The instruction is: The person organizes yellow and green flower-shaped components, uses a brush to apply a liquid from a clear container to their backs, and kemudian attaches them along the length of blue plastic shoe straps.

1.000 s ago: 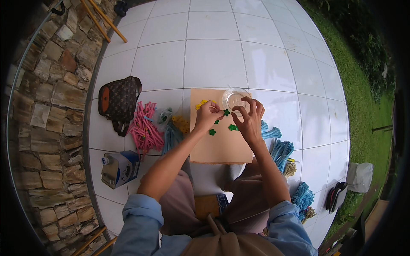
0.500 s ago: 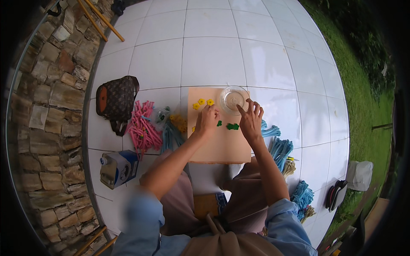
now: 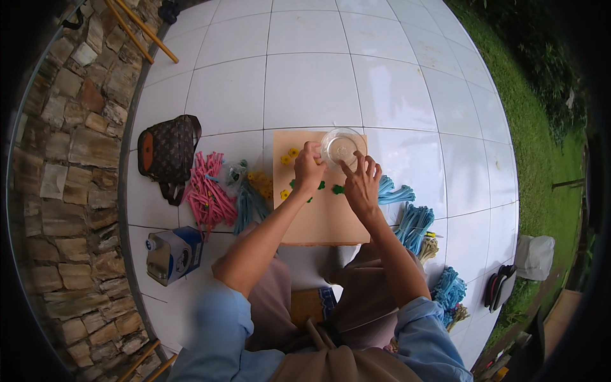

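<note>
Left hand [image 3: 309, 172] and right hand [image 3: 363, 189] flank a round, clear dish [image 3: 342, 146] on a tan rectangular board's [image 3: 321, 223] far right part.
The hands are apart: left fingers curled by the left rim, right fingers spread at the near right; whether either grips, I cannot tell. Green flower-shaped pieces [image 3: 338, 189] lie near.

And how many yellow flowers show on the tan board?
3: one yellow flower at the upper left of the tan board, another just below-left, a third farther down. The left hand may hide more.
</note>
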Demonstrator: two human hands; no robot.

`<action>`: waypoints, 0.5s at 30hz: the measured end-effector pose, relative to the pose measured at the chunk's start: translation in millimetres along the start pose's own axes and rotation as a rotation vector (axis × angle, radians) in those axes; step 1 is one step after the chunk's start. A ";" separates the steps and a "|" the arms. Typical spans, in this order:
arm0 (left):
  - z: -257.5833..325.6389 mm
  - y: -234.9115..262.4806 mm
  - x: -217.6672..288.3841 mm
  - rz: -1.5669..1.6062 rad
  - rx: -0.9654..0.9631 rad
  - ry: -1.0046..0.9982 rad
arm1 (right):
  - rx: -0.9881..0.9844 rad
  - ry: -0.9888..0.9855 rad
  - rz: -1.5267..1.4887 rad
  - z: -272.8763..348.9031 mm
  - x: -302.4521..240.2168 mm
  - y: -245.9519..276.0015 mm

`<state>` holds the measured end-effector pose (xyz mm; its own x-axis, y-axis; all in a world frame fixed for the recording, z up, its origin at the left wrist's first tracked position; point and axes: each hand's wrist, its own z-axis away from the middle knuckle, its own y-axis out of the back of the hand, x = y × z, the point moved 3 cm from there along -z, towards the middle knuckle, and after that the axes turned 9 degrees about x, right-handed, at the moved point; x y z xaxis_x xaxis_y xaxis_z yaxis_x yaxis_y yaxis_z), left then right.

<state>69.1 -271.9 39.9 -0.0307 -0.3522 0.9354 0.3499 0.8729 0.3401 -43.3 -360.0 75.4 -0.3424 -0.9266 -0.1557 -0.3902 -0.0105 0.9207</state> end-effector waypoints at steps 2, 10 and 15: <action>2.7 1.2 -1.1 -0.026 0.007 0.053 | -0.006 -0.004 -0.012 0.2 -6.2 -0.1; 2.5 1.5 -5.4 0.005 -0.004 0.097 | -0.052 -0.084 -0.109 2.3 -6.7 -5.3; 3.4 3.3 -4.8 0.095 -0.020 0.160 | -0.106 -0.207 -0.222 -0.1 -7.9 -14.1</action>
<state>67.2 -266.2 36.9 0.1518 -0.3190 0.9355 0.3628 0.8984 0.2475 -35.0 -352.6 63.7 -0.4294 -0.8013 -0.4165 -0.3877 -0.2530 0.8864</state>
